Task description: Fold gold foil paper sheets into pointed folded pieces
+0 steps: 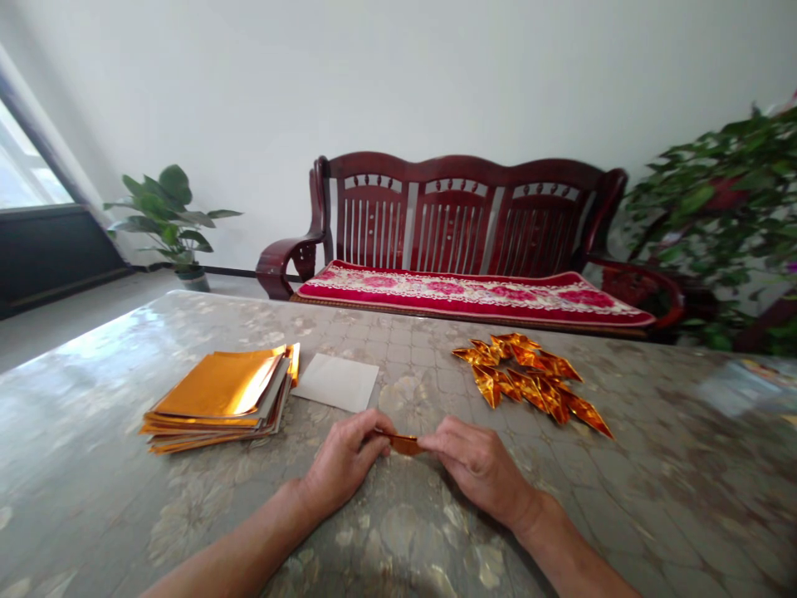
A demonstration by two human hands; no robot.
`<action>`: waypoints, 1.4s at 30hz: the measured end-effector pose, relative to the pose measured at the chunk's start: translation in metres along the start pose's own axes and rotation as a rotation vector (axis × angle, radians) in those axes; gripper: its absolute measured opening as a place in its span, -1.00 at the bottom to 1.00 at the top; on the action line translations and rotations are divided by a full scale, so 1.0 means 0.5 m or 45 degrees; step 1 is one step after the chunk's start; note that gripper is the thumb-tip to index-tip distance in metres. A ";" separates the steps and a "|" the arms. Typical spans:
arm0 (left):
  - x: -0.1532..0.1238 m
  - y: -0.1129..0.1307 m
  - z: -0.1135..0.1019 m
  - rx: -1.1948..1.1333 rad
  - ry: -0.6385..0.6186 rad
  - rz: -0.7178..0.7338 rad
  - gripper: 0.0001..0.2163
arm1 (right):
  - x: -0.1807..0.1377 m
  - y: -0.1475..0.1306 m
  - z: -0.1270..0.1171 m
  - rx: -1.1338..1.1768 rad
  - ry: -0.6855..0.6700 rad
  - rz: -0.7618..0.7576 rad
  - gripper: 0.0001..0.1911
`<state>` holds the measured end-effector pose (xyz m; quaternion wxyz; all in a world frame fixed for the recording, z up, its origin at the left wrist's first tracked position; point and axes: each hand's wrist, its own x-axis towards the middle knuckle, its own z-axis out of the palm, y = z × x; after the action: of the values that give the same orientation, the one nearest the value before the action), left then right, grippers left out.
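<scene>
Between my two hands is a small folded piece of gold foil paper (pixel 406 446), held low over the table. My left hand (pixel 349 453) pinches its left end between thumb and fingers. The fingertips of my right hand (pixel 476 461) are closed on its right end. To the left lies an uneven stack of gold foil paper sheets (pixel 217 384). A single sheet with its pale side up (pixel 338 382) rests beside the stack, just beyond my left hand. Several folded gold foil pieces with pointed ends (pixel 539 378) lie in a loose cluster beyond my right hand.
The table (pixel 249 531) has a patterned, glossy cover. Clear plastic (pixel 744 386) lies near its right edge. Behind it stands a dark red wooden bench (pixel 457 216) with a floral cushion (pixel 448 287). Potted plants (pixel 171 208) flank the bench.
</scene>
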<state>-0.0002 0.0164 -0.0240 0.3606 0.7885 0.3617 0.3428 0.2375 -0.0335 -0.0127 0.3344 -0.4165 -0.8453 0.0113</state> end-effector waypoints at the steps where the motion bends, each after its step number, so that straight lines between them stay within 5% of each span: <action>1: 0.000 0.000 -0.001 0.015 -0.014 0.035 -0.85 | -0.001 0.000 0.000 -0.009 -0.011 -0.007 -0.74; 15: 0.004 0.007 -0.006 0.059 -0.054 0.125 -0.86 | -0.004 0.000 -0.002 -0.069 -0.055 -0.069 -0.63; 30: 0.003 -0.017 -0.004 0.061 -0.098 0.243 -0.83 | -0.003 0.000 0.005 0.139 -0.174 0.125 -0.96; 42: -0.008 -0.029 0.000 0.109 -0.077 0.346 -0.85 | -0.004 -0.002 0.005 0.141 -0.176 0.090 -0.85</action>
<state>-0.0068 0.0199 -0.0370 0.2875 0.8549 0.2547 0.3487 0.2360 -0.0350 -0.0152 0.2971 -0.4251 -0.8493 0.0984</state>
